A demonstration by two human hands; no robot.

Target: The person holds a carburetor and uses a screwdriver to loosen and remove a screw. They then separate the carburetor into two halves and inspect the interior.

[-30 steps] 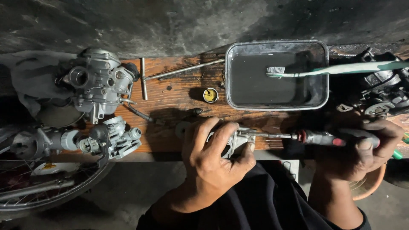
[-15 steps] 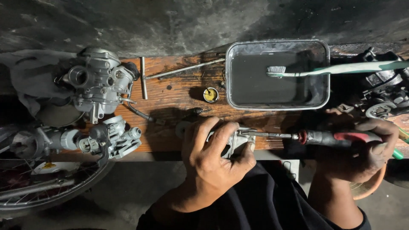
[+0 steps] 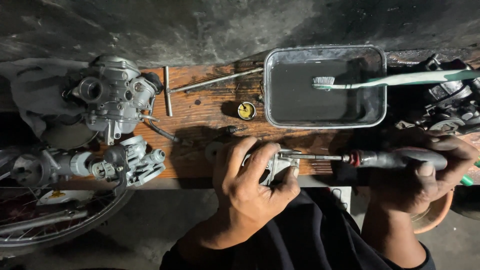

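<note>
My left hand [image 3: 252, 181] grips a small silver metal part [image 3: 276, 166] at the front edge of a wooden board [image 3: 200, 107]. My right hand [image 3: 430, 172] is closed around the dark handle of a screwdriver [image 3: 380, 159]. Its thin shaft runs left and its tip sits on the metal part, just above my left fingers. Most of the part is hidden under my left hand.
A metal tray [image 3: 325, 52] of dark liquid holds a green-handled toothbrush [image 3: 395, 79]. A carburetor [image 3: 112, 95] and a second one [image 3: 132, 162] lie at left. A T-shaped metal tool [image 3: 200, 85] and a small yellow cap [image 3: 246, 110] rest on the board. A spoked wheel [image 3: 55, 220] is bottom left.
My right hand has shifted its grip slightly on the screwdriver handle. My left hand and the part stay in place.
</note>
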